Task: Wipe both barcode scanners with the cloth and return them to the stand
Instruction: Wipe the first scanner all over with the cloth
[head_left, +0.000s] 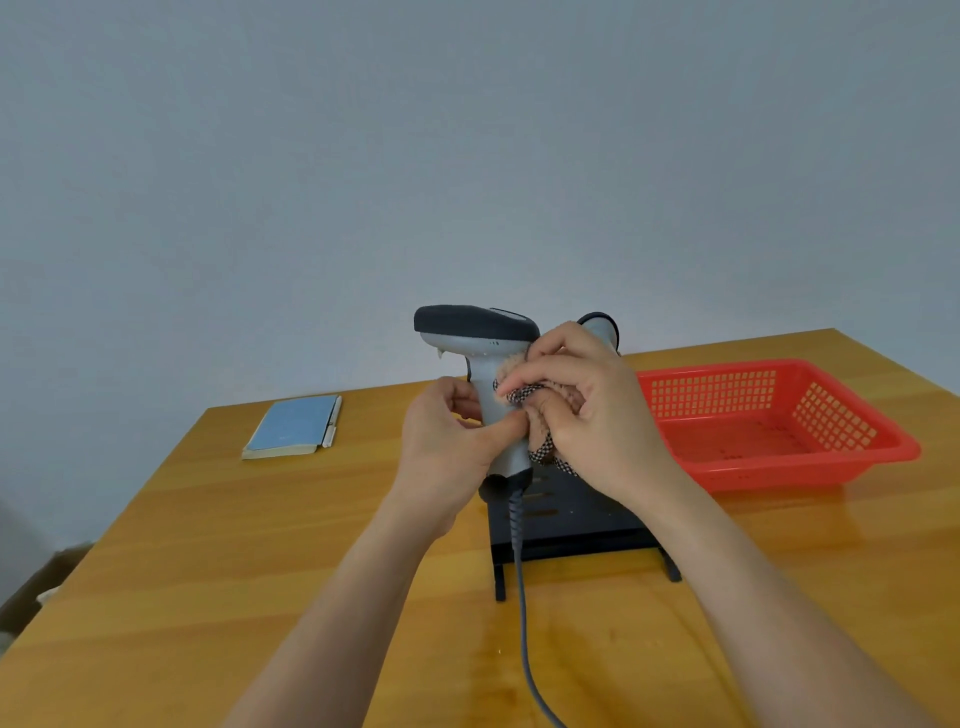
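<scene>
Here the right hand (592, 410) presses fuzzy cloth (524, 395) against the smooth grey scanner (480, 338).

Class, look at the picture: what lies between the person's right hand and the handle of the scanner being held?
In the head view, the cloth lies bunched between the right hand and the scanner handle.

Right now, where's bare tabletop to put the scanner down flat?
Bare wood lies between the blue notebook and the black stand, and along the near edge of the table left of the gray cable. Crowded: the right side, where the red basket sits close beside the stand.
</scene>
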